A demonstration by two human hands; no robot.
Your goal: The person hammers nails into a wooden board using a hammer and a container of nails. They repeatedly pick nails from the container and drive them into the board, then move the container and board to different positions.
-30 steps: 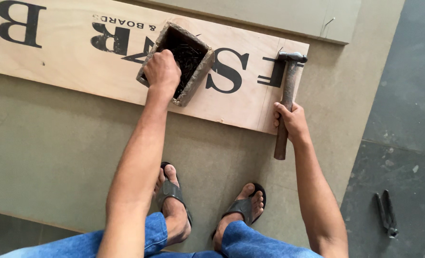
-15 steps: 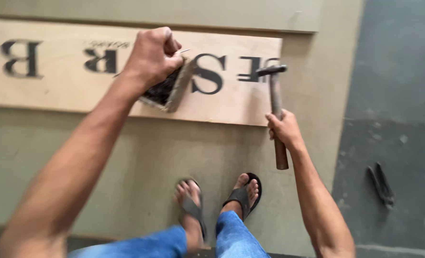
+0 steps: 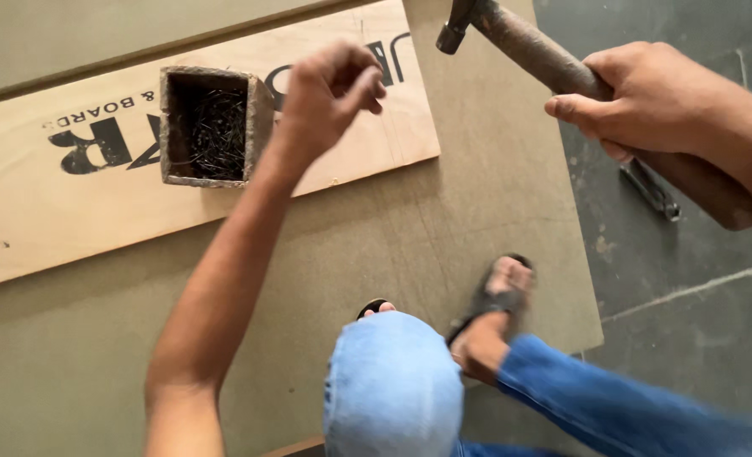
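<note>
Left hand [image 3: 329, 93] out of the nail box [image 3: 211, 125], fingers pinched shut above plank's [image 3: 71, 211] right end; right hand [image 3: 647, 97] has lifted the gripped hammer [image 3: 562, 72].

A large greenish-grey sheet of board [image 3: 325, 254] lies flat and fills most of the view; its right edge runs down to a corner at the lower right; beyond that edge the floor [image 3: 689, 305] is dark grey stone tile with pale grout lines and a few light specks; a second sheet of the same greenish-grey [image 3: 96, 34] overlaps at the top left; the light is soft and even, with only faint shadows.
</note>
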